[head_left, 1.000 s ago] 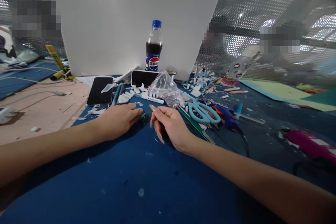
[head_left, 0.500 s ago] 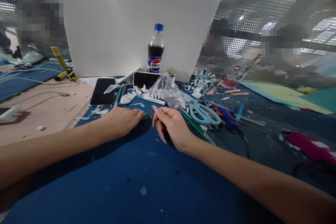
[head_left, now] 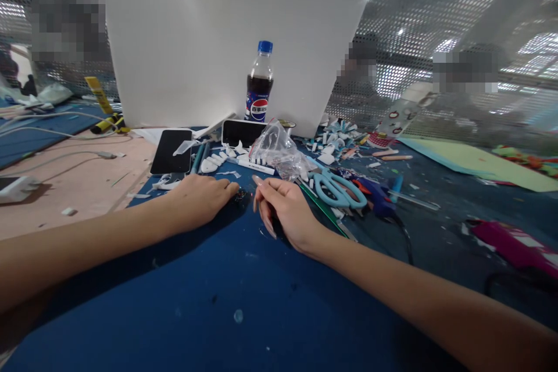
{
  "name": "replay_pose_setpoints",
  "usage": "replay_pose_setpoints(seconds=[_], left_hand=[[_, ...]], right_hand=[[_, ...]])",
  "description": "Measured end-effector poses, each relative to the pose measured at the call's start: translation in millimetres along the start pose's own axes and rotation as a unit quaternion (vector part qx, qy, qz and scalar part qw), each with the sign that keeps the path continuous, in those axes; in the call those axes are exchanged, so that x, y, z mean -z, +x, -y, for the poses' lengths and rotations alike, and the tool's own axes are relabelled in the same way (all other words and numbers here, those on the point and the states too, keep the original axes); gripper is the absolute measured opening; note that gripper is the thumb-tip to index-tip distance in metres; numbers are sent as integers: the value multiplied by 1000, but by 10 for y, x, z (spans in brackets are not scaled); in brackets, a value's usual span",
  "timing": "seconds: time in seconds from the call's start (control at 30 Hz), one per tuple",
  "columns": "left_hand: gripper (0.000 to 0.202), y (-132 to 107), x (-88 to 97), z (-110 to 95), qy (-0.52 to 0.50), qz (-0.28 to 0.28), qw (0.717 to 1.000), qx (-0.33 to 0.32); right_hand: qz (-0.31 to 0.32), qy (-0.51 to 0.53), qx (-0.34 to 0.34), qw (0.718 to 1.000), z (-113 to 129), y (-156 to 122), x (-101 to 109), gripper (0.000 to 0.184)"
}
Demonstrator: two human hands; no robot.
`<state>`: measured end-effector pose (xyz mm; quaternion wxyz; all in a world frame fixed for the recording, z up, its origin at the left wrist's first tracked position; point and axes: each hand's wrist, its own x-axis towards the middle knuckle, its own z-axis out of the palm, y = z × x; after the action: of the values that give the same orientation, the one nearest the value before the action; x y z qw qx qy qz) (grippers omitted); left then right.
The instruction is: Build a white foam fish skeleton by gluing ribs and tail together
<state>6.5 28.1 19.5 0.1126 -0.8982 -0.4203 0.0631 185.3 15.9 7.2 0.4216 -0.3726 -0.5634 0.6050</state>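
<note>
My left hand point(head_left: 203, 200) rests on the blue mat point(head_left: 209, 302), fingers curled, with small dark bits point(head_left: 241, 195) right at its fingertips. Facing it, my right hand point(head_left: 288, 212) lies on its side with bent fingers drawn together and the thumb along them. Something dark shows under its palm, but what the fingers hold, if anything, is hidden. Just beyond the hands are a white marker point(head_left: 257, 167), a crumpled clear plastic bag point(head_left: 279, 148) and white foam-like pieces point(head_left: 211, 163). Light-blue scissors point(head_left: 340, 189) and a green stick-like tool point(head_left: 320, 206) lie beside my right hand.
A cola bottle point(head_left: 260, 84) stands before a white board point(head_left: 196, 40). Two phones, one flat point(head_left: 171, 151) and one propped point(head_left: 242, 132), lie ahead. Blue point(head_left: 381, 197) and magenta point(head_left: 514, 244) corded tools, yellow paper point(head_left: 471, 163) and a charger point(head_left: 17, 188) lie around.
My left hand has shifted slightly left, showing more of the dark bits. My right hand stays nearly still. At far right, the teal sheet is gone from view and more of an orange-green item shows.
</note>
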Motion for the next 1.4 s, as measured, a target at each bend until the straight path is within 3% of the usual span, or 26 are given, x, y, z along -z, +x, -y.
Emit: replay_pose_setpoints(seconds=[0.13, 0.27, 0.33, 0.43, 0.5, 0.6, 0.7, 0.97, 1.4], left_hand=[[17, -38, -39, -16, -19, -24, 999, 11], [16, -70, -115, -75, -165, -149, 972, 81], [17, -70, -134, -125, -332, -175, 918, 127], [21, -55, -128, -201, -586, -139, 785, 145], [23, -48, -113, -231, -679, -120, 711, 139], [22, -47, -105, -234, -731, -120, 658, 132], [23, -55, -121, -214, -748, -122, 640, 122], [26, -62, -104, -210, -759, -104, 637, 88], [26, -72, -63, -186, -783, -103, 608, 82]], right_hand=[[-1, -4, 9, 1000, 7, -2, 2, 38], [-3, -19, 21, 1000, 11, -2, 14, 38], [-18, -29, 30, 999, 10, -6, 20, 38], [-45, -43, 49, 997, 6, -31, 19, 36], [-50, -69, 66, 994, 6, -64, 8, 35], [-59, -136, 107, 983, 12, -122, -18, 33], [-74, -180, 132, 972, 19, -165, -43, 31], [-106, -245, 193, 944, 0, -193, -58, 27], [-109, -245, 247, 931, -26, -212, -61, 24]])
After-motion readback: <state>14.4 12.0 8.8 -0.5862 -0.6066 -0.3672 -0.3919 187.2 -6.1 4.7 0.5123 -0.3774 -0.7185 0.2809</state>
